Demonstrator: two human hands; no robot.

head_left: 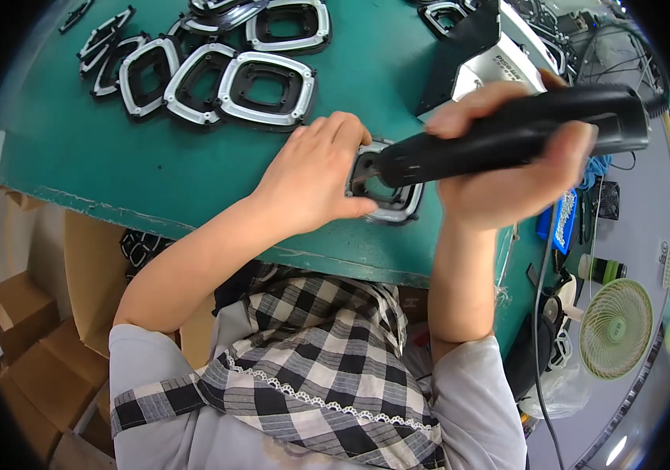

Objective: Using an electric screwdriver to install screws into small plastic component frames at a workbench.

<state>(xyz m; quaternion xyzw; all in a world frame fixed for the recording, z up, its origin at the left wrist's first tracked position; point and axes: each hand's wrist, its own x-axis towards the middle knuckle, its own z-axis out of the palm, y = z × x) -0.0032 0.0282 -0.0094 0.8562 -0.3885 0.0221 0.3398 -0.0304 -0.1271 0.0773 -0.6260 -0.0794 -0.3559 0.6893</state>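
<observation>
My right hand (499, 184) is wrapped round a black electric screwdriver (499, 133), which slants down to the left with a cable at its rear end. Its front end is over a black and silver square frame (407, 210) on the green table. My left hand (307, 176) grips the left side of this frame, with the fingers at the far edge and the thumb at the near edge. The driver's body hides part of the frame, and I cannot tell whether its bit touches a screw. Several similar frames (303, 88) lie overlapping at the far left.
The green table (115, 172) has a worn front edge. Beyond my right hand stands a black and silver metal box (480, 66). At the right are a blue tray (560, 223) of small parts, a cable (540, 345) and a green fan (615, 327). Cardboard boxes (88, 286) stand at the lower left.
</observation>
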